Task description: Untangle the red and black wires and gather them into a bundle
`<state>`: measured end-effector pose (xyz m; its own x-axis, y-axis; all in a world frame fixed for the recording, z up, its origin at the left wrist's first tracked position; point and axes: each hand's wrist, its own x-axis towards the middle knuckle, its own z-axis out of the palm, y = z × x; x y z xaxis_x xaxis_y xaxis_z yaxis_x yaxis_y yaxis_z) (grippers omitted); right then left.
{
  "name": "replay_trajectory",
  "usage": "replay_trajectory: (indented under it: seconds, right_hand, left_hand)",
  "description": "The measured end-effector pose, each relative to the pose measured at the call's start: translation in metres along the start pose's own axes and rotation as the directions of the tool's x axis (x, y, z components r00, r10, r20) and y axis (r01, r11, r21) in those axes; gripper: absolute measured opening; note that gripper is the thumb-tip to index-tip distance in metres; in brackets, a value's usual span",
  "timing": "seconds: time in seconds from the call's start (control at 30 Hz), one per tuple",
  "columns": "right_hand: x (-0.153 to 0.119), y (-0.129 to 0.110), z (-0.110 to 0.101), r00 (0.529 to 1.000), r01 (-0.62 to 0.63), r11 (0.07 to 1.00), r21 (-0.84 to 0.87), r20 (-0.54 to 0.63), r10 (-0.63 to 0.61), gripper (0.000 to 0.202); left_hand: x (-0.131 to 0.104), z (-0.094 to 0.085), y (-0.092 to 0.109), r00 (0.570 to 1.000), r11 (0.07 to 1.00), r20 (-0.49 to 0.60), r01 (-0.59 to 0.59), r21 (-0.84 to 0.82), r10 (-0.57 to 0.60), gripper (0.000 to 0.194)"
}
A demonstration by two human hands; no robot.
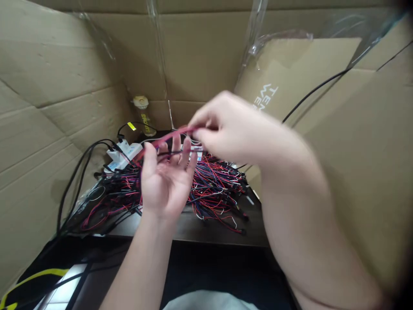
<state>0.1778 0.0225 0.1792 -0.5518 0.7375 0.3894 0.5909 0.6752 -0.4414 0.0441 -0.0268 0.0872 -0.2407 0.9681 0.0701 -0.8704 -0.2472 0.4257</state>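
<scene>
My right hand [222,125] pinches a red wire bundle [174,134] between thumb and fingertips; motion blurs both. The bundle stretches down to the left, past the fingertips of my left hand [167,176]. That hand is palm up with its fingers spread and slightly curled, and a dark strand crosses in front of the fingers without being gripped. Beneath and behind both hands lies a large heap of thin red, black and blue wires [216,181], some ending in small black connectors [241,231]. Part of the heap is hidden by my left hand.
White power strips [124,155] with plugged-in black cables stand at the left back. Behind them is a yellow tape-wrapped cylinder [146,120]. Cardboard walls [200,56] enclose the dark table [206,232] at the back and sides. A black cable [316,90] runs along the right wall.
</scene>
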Motion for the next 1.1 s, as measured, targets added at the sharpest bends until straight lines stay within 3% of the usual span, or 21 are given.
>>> replay_trajectory:
  seconds: [0.1,0.2,0.27,0.37,0.57,0.73,0.87,0.93,0.97,1.03,1.1]
  right_hand:
    - [-0.019,0.038,0.037,0.992,0.031,0.997,0.064,0.12,-0.038,0.027]
    - [-0.039,0.073,0.076,0.988,-0.015,0.994,0.109,0.153,-0.002,0.03]
    - [-0.047,0.088,0.09,0.984,-0.063,0.989,0.131,0.176,0.039,0.029]
    - [-0.054,0.094,0.095,0.985,-0.09,0.985,0.144,0.158,0.067,0.03]
    - [-0.058,0.093,0.099,0.986,-0.111,0.994,0.008,0.122,0.109,0.032]
    - [-0.064,0.091,0.111,0.985,-0.127,0.985,-0.114,0.102,0.139,0.033]
    - [-0.068,0.084,0.118,0.978,-0.147,0.953,-0.265,0.104,0.179,0.036]
    - [-0.069,0.082,0.12,0.975,-0.163,0.937,-0.311,0.097,0.201,0.037]
    - [-0.069,0.081,0.12,0.974,-0.168,0.933,-0.32,0.094,0.207,0.037]
    - [-0.07,0.08,0.121,0.972,-0.175,0.928,-0.328,0.09,0.216,0.038]
    - [-0.069,0.079,0.12,0.97,-0.182,0.924,-0.336,0.091,0.224,0.038]
  left_hand:
    - [0.002,-0.026,-0.02,0.961,0.994,-0.265,0.093,0.059,-0.075,0.03]
    - [0.005,-0.046,-0.035,0.915,0.978,-0.386,0.177,0.111,-0.121,0.028]
    - [0.006,-0.053,-0.039,0.901,0.969,-0.404,0.218,0.116,-0.155,0.027]
    - [0.008,-0.057,-0.036,0.902,0.958,-0.38,0.265,0.111,-0.206,0.029]
    - [0.015,-0.066,-0.008,0.899,0.894,-0.313,0.384,0.23,-0.306,0.018]
    - [0.008,-0.078,0.024,0.913,0.832,-0.355,0.349,0.432,-0.198,0.017]
    - [-0.017,-0.08,0.032,0.916,0.707,-0.397,0.318,0.631,-0.058,0.022]
    - [-0.033,-0.078,0.027,0.932,0.587,-0.351,0.233,0.775,0.093,0.02]
    - [-0.041,-0.077,0.023,0.942,0.484,-0.31,0.213,0.848,0.129,0.019]
    - [-0.059,-0.071,0.014,0.965,0.263,-0.247,0.218,0.94,0.083,0.029]
    - [-0.075,-0.064,0.005,0.978,0.174,-0.202,0.191,0.966,0.045,0.035]
